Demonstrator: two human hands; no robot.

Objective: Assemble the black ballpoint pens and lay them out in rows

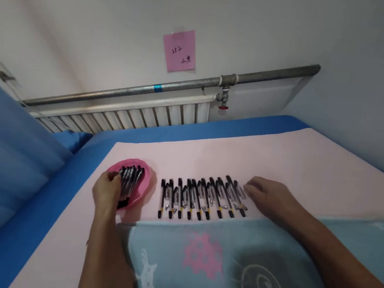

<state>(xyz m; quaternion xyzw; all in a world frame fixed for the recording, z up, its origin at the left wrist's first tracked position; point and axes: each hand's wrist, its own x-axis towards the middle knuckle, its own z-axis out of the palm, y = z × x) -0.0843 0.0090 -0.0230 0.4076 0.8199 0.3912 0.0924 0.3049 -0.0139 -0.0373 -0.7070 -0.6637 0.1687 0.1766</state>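
Pink table cover (280, 158) carries a row of pens (203, 198) beside a pink dish (147, 175) of bunched pens (130, 178). Right hand (269, 199) rests flat-fingered on the row's end; left hand (106, 194) curls onto the bunch, grip unconfirmed. Apparent step: sorting; isolating one pen requires a pinch.

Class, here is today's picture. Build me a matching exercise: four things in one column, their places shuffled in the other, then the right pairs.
Things:
1 left hand
2 right hand
3 sticky note
4 patterned cloth

Places:
a on the wall, above the pipe
b at the right end of the pen row
c at the pink dish
d along the near edge of the table

Pairs: 1-c, 2-b, 3-a, 4-d
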